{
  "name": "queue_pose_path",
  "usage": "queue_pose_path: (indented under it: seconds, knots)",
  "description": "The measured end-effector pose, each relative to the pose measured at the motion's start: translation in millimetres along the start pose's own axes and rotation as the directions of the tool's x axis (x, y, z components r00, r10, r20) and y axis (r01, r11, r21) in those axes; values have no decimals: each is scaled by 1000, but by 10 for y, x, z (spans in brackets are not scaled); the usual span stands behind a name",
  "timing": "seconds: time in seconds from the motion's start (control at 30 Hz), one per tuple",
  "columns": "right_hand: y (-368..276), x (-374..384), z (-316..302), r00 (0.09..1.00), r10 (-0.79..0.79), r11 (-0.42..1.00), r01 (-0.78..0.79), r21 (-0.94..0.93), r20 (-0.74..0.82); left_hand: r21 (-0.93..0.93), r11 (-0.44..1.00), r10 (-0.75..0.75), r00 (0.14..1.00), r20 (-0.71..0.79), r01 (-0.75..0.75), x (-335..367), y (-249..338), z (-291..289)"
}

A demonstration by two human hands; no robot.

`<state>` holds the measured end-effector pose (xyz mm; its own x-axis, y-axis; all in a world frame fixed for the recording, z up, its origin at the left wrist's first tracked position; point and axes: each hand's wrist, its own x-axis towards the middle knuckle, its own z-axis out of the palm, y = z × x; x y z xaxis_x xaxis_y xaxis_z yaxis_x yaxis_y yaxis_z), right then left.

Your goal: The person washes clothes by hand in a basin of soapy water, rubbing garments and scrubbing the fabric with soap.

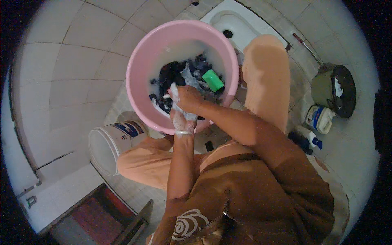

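A pink round tub (pixel 134 61) holds cloudy, soapy water and a heap of dark wet clothes (pixel 169 75) streaked with suds. Over its near part, my two hands are pressed together, both covered in white foam. My right hand (pixel 188 99) is curled closed on top, gripping a foamy piece of cloth (pixel 175 93). Just beneath it, my left hand (pixel 182 121) is closed on the same cloth; its fingers are partly hidden by foam and the right hand. A bright green block (pixel 213 81), like a bar of soap, rests on the clothes beside my right hand.
A white squat toilet pan (pixel 247 22) is behind the tub. A white bucket (pixel 102 151) lies on its side at left. Along the right wall are a dark bucket (pixel 322 85), a white jug (pixel 325 121) and a pump bottle (pixel 308 136). My bent knees flank the tub.
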<state>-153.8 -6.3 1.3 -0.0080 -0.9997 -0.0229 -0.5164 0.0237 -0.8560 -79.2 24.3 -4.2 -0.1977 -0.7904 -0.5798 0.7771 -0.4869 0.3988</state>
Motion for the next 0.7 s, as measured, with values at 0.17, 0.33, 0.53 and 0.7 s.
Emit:
queue_pose_path:
  seconds: [0.17,0.33,0.53,0.7]
  knots:
    - [-205,-211,53,999,1,996,3,-91,45,120,992,-44,992,114,31,77,78,-170]
    - [281,10,-74,1000,3,1000,-3,-12,-2,204,976,-113,979,171,77,-9,148,81]
    - [132,-64,-32,991,132,968,-122,217,-31,227,972,5,953,-302,66,250,366,-508]
    - [-146,-384,262,911,-411,911,408,-58,-39,-31,965,-225,878,423,261,497,222,-1073]
